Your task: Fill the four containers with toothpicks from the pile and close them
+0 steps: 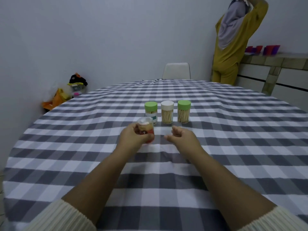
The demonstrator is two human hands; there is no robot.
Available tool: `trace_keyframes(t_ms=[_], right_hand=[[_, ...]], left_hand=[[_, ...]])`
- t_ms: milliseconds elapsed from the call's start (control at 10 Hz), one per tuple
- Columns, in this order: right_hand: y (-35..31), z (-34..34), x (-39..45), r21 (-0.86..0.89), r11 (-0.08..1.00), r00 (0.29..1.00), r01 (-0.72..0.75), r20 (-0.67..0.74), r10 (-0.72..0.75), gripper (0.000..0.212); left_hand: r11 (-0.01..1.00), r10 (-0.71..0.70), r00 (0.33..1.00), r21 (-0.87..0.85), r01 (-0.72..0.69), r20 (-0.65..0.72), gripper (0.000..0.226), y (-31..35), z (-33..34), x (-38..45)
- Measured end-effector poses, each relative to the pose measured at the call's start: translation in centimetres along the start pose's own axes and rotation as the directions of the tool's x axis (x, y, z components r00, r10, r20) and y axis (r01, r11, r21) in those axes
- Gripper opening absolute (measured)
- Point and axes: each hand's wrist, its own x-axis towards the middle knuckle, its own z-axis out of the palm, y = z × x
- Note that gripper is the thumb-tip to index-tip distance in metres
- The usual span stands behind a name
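three capped containers (167,112) stand; left hand (133,137) grips a fourth (145,129), right hand (181,135) loosely curled, empty

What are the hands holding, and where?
The left hand grips the red-labelled container round its lower body. The right hand holds nothing.

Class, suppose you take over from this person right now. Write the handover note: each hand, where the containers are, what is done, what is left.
Left hand grips the red-labelled container, clear lid on, toothpicks inside, in front of the row. Right hand holds nothing, fingers loosely curled over the checked tablecloth.
Three containers stand capped in a row: left green-lidded one, white-lidded one, right green-lidded one, all showing toothpicks.
Done: apparently all four filled and closed; no loose pile visible.
Left: probably only to set the held container with the row.
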Motion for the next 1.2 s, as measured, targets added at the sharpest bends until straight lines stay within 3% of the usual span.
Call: trace_keyframes(t_ms=[200,300,400,700,900,1100,1200], right_hand=[[-0.1,-2.8,4.9,-0.018,1.0,0.969,-0.008,-0.245,0.003,0.07],[0.2,-3.0,7.0,-0.001,1.0,0.954,-0.022,-0.3,0.021,0.085],[0.9,-2.8,9.0,0.032,0.999,0.955,-0.039,-0.293,0.047,0.099],[3.1,-1.8,11.2,-0.021,0.999,0.923,0.036,-0.384,-0.041,0.071],[3.6,-1.0,11.5,-0.037,0.998,0.906,0.054,-0.419,-0.064,0.067],[3.5,-0.9,11.4,-0.03,0.999,0.923,0.027,-0.384,-0.036,0.073],[3.5,-1.3,10.0,-0.08,0.997,0.933,-0.006,-0.358,-0.023,0.081]], left_hand=[[0.996,-0.086,0.975,-0.044,0.078,-0.203,0.059,0.4,-0.3,4.8],[0.994,-0.111,0.967,-0.048,0.102,-0.229,0.065,0.2,0.6,6.9],[0.993,-0.117,0.966,-0.054,0.107,-0.232,0.066,-0.1,1.3,8.3],[1.0,-0.022,0.989,-0.024,0.018,-0.144,0.081,-1.2,2.7,9.7],[0.999,-0.035,0.989,-0.001,0.035,-0.145,0.098,-1.8,3.3,10.7],[1.0,-0.021,0.992,0.007,0.022,-0.128,0.097,-2.3,3.5,11.2],[0.997,-0.052,0.988,0.045,0.059,-0.144,0.107,-2.6,3.0,9.9]])
